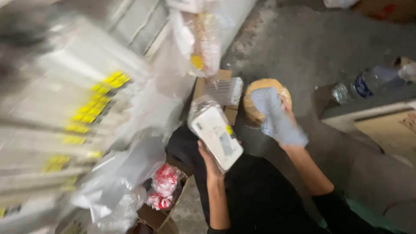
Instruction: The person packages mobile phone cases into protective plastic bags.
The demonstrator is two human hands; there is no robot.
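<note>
My left hand point(209, 161) grips a white rectangular packet point(216, 133) wrapped in clear film, held tilted over my dark-clothed lap. My right hand point(287, 113) is raised to the right of it and holds a pale blue cloth point(277, 116) that drapes over the fingers and wrist. Just behind the cloth is a round tan roll of tape point(256, 100), touching or very near the right hand; whether the hand grips the roll too I cannot tell. The picture is blurred by motion.
Stacked white packets with yellow labels point(82, 117) fill the left. Clear plastic bags point(125, 173) lie beside an open cardboard box point(161, 213) with red-and-white items point(164, 185). A plastic water bottle point(368, 82) lies on a ledge at right. Grey concrete floor point(312, 47) behind.
</note>
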